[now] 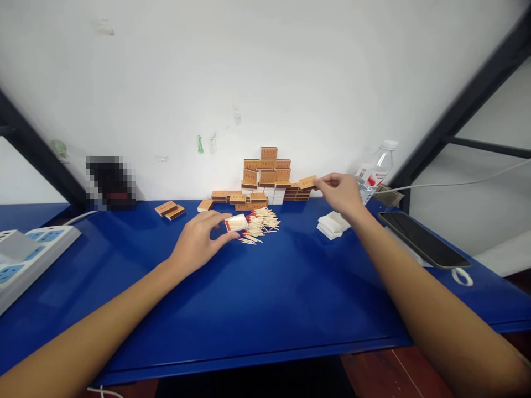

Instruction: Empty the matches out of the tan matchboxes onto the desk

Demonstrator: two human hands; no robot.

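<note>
My left hand rests on the blue table, thumb and fingers pinching a white inner matchbox tray filled with red-tipped matches. Beside the tray lies a loose heap of matches. My right hand reaches toward the wall and holds an orange matchbox sleeve by its end, above a low stack of similar boxes. A taller pile of orange matchboxes stands against the wall between both hands.
White folded trays lie under my right wrist. A clear water bottle and a black phone are at the right. Two loose matchboxes and a white power strip sit at the left. A black frame post slants on each side.
</note>
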